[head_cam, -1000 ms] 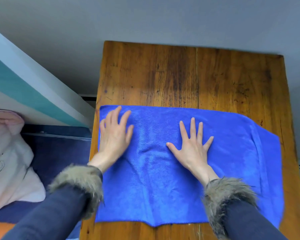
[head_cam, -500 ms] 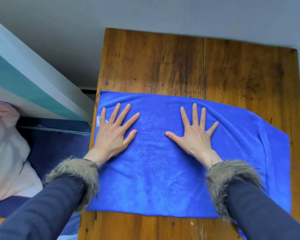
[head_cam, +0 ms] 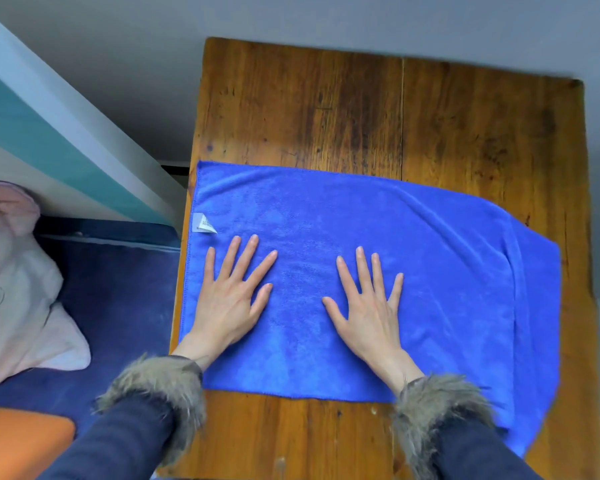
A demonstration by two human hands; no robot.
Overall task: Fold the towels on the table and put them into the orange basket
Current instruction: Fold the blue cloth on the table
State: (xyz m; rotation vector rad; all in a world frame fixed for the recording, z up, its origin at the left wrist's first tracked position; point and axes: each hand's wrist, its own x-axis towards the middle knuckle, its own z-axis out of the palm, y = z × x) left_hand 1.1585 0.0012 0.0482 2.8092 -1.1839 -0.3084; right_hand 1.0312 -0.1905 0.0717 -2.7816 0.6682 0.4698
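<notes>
While both hands lie flat on it, a blue towel covers the near half of a wooden worktop.

Surroundings: a pale pink pillow [head_cam: 18,292] with dark script lies on a dark blue bed surface [head_cam: 118,289] left of the worktop; a teal and white striped panel [head_cam: 49,133] slants above it.
Basket: an orange corner [head_cam: 21,445] shows at the lower left edge, below the bed surface; too little is in view to tell its shape.
Worktop: the worktop [head_cam: 378,109] is dark-stained, worn brown wood with a seam running front to back; its far half is bare.
Towel: the towel [head_cam: 430,271] is bright blue, soft microfibre, spread flat as a wide rectangle with a second layer showing along its right edge.
Towel position: its left edge follows the left edge of the worktop; its right corner hangs near the right edge.
Label: a small white tag [head_cam: 203,223] lies turned up at the left edge of the towel.
Left hand: the left hand [head_cam: 229,303] presses palm down on the left part of the towel, fingers straight and spread apart.
Right hand: the right hand [head_cam: 371,306] presses palm down near the middle, fingers straight and spread apart.
Sleeves: dark navy sleeves [head_cam: 125,441] end in shaggy grey-brown fur cuffs [head_cam: 160,386].
</notes>
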